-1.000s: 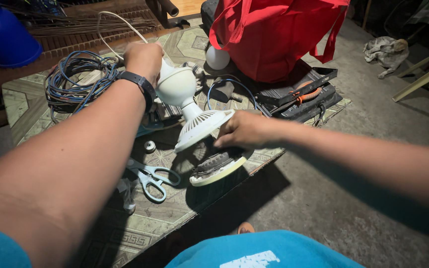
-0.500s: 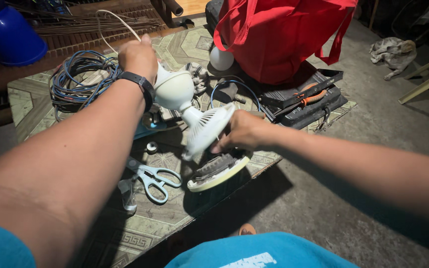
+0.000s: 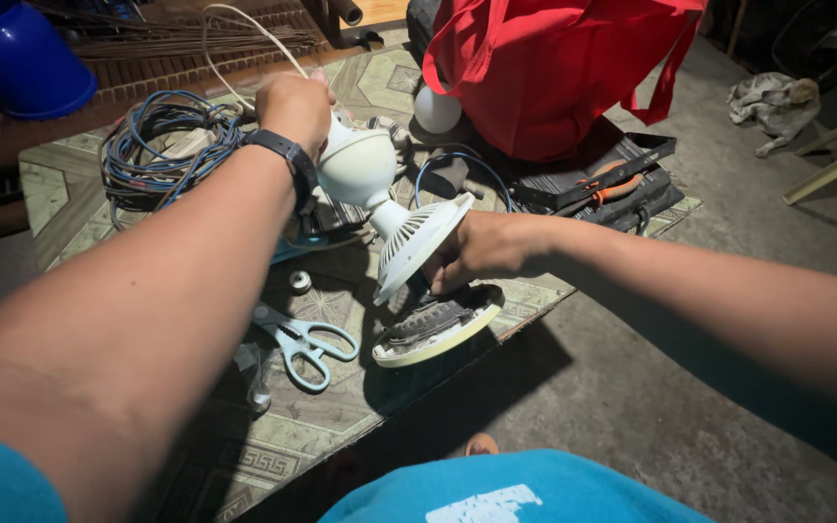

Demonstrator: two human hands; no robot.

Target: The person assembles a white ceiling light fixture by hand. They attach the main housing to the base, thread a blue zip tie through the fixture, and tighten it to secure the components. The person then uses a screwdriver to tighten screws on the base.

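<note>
Left hand [image 3: 294,108] raised, fingers clenched, watch on wrist; right hand [image 3: 477,247] lower, fingers curled.

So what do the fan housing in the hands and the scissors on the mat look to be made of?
Fan housing: looks like white moulded plastic, smooth with a slight sheen, and a slotted grille. Scissors: pale blue handles look plastic; blades greyish, probably metal, though dim light leaves that open.

Blue tub [image 3: 12,58] cut off top-left, right fingertips perhaps behind fan grille [image 3: 418,242]
</note>
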